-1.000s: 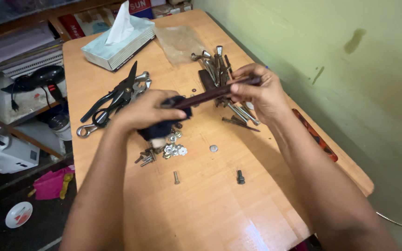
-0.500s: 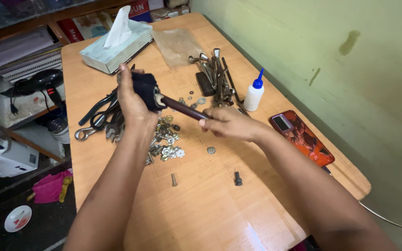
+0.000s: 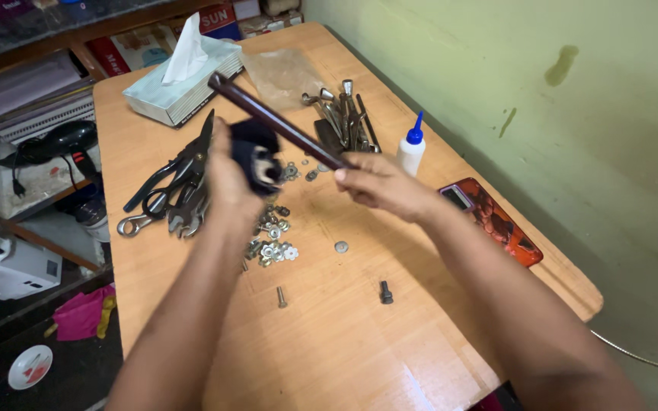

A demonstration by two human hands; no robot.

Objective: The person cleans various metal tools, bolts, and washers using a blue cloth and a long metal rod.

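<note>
Dark metal, one rod (image 3: 272, 120) slants above the wooden table (image 3: 344, 358). The right hand (image 3: 378, 186) grips its near end, and the left hand (image 3: 230, 183) presses one dark cloth (image 3: 257, 156) against its middle. Below lie one heap of washers (image 3: 272, 240), two loose bolts (image 3: 384, 292), one glue bottle (image 3: 411, 149), one tissue box (image 3: 180, 87) and one phone (image 3: 496, 224).

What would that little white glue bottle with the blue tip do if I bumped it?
The glue bottle stands upright, tall and narrow, so it would probably tip easily. Its round body suggests it might then roll across the wooden table. It looks like light plastic, so unlikely to break.
</note>
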